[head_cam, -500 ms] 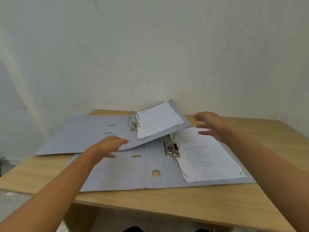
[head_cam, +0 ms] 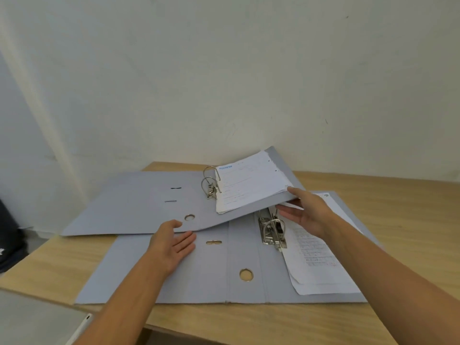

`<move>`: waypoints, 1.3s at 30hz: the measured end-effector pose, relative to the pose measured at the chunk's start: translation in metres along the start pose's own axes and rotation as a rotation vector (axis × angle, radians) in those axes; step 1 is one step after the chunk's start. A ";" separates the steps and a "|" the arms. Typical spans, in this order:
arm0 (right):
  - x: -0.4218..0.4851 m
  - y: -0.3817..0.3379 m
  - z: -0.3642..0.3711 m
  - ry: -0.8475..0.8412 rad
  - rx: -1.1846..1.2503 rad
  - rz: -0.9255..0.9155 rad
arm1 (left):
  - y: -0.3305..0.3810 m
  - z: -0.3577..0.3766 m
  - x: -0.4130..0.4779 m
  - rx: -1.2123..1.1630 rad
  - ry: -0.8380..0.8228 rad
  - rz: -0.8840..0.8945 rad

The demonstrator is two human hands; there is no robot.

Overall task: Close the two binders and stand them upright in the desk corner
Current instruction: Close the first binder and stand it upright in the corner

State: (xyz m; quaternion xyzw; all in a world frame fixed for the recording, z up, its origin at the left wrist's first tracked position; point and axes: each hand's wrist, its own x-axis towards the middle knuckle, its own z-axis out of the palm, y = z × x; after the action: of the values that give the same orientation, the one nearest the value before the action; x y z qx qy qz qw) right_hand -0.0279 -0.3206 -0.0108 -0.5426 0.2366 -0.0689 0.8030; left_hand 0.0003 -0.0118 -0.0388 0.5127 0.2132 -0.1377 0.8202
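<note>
Two grey lever-arch binders lie open on the wooden desk (head_cam: 388, 202). The far binder (head_cam: 139, 205) rests partly on top of the near binder (head_cam: 214, 277), and its right half with a stack of white sheets (head_cam: 249, 183) is tilted up. My right hand (head_cam: 306, 212) holds that raised right edge, thumb on top and fingers underneath. My left hand (head_cam: 171, 242) lies palm up with fingers spread at the far binder's front edge, its thumb touching the cover. The near binder's metal clip (head_cam: 272, 232) and handwritten pages (head_cam: 321, 257) lie flat.
White walls meet in a corner behind the desk's far left end. A dark object (head_cam: 8, 235) stands on the floor at the left. A pale surface with a white edge (head_cam: 74, 327) sits low at the front left. Bare desk wood (head_cam: 403, 220) extends right.
My right hand has come down onto the far binder's right edge and taken hold of it. My left hand has turned palm up at that binder's front edge. The camera has moved closer.
</note>
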 end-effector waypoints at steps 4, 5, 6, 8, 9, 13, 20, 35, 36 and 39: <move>0.013 0.009 0.012 0.068 0.091 -0.056 | -0.005 -0.005 0.007 0.089 0.010 0.055; 0.014 0.009 0.013 0.084 0.096 -0.067 | -0.007 -0.005 0.008 0.128 0.025 0.081; 0.015 0.009 0.011 0.097 0.098 -0.078 | -0.009 -0.005 0.009 0.153 0.043 0.105; 0.015 0.008 0.009 0.118 0.104 -0.097 | -0.008 -0.004 0.012 0.157 0.057 0.122; 0.015 0.007 0.008 0.127 0.114 -0.102 | -0.007 -0.003 0.013 0.142 0.053 0.116; 0.010 0.000 -0.006 0.151 0.168 -0.089 | -0.005 0.007 0.017 -0.007 0.096 0.121; -0.008 -0.019 -0.042 0.176 0.187 -0.148 | 0.013 -0.004 0.035 -0.349 0.148 0.164; -0.019 -0.025 -0.052 0.184 0.105 -0.198 | 0.060 0.002 0.032 0.068 0.007 0.492; -0.019 -0.025 -0.051 0.185 0.098 -0.204 | 0.060 0.005 0.031 0.100 0.013 0.528; -0.019 -0.025 -0.048 0.179 0.100 -0.210 | 0.060 0.019 0.025 0.190 0.029 0.640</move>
State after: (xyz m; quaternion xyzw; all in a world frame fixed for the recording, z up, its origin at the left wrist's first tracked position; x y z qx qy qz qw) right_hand -0.0628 -0.3639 0.0029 -0.5152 0.2453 -0.2125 0.7933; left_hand 0.0525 -0.0026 0.0027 0.6299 0.0395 0.1149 0.7671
